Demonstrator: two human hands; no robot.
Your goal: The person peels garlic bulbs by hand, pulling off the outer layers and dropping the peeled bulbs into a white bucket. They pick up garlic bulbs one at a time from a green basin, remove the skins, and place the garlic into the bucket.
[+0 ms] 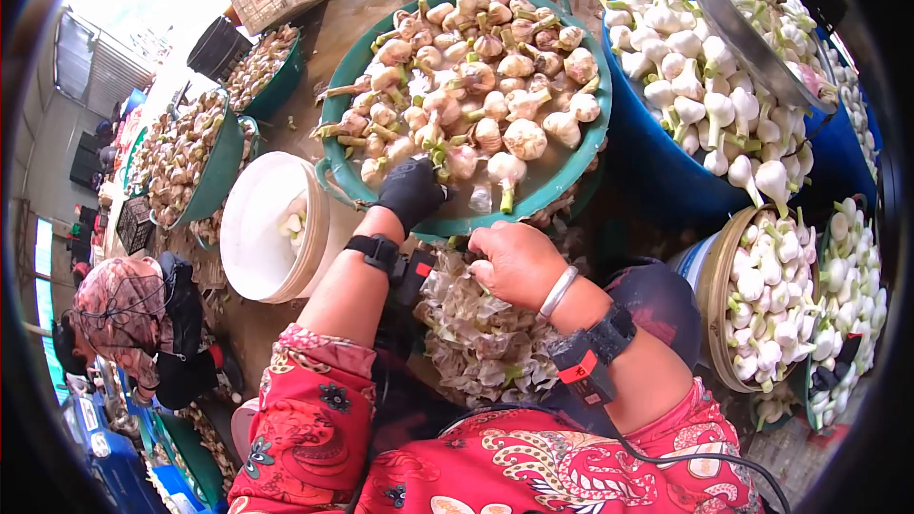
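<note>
Garlic bulbs [525, 139] sit in water in the green tub [447, 227], just beyond the gloved left hand [411, 192]; can't tell if it holds one. Right hand [522, 265] curls near loose skins [476, 333], contents hidden. Wet bulbs probably slip: pinch near stem.

white glare at upper left; bright centre; edges bend into blackness

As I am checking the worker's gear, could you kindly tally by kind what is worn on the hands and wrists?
Black glove: 1
Silver-coloured bracelet: 1
Black wrist devices, each counted with its strap: 2
Total: 4
</note>
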